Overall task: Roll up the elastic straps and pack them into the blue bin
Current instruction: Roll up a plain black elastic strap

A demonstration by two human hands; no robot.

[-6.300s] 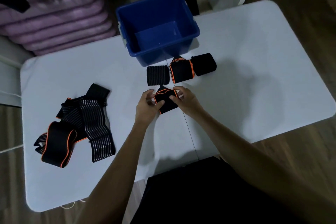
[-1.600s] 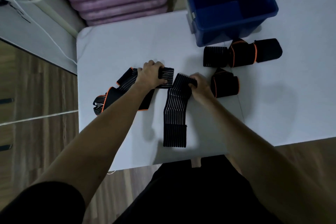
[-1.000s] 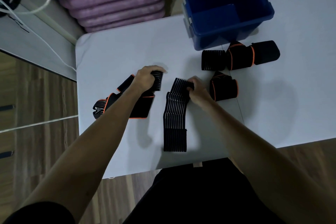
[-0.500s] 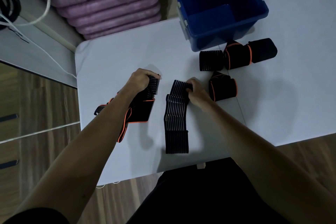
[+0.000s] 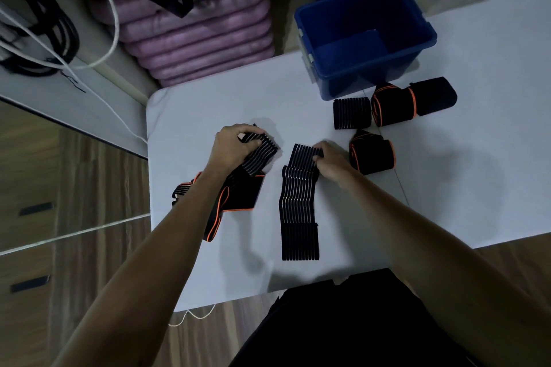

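Both hands are on straps now. The right hand [image 5: 329, 162] pinches the top end of a striped strap [image 5: 299, 208] that lies flat on the white surface [image 5: 477, 176], its tail running towards six o'clock. The left hand [image 5: 235, 147] grips the end of another striped strap [image 5: 259, 153], which trails back into a loose heap [image 5: 235, 194] of orange-edged bands at eight o'clock.

The risk, I'd say: lift that left strap and the tangled heap may drag along with it, some of it towards the near edge. And the flat strap could start crooked if the first turn isn't square, giving a cone-shaped roll.

Count: four rolls finished, three in a row at one o'clock, namely a striped roll [image 5: 351, 112], an orange-trimmed roll [image 5: 392, 106] and a plain black roll [image 5: 435, 98], plus one orange-edged roll [image 5: 372, 153] just beside the right hand. One blue bin [image 5: 423, 27] at twelve to one o'clock, nothing visible inside.
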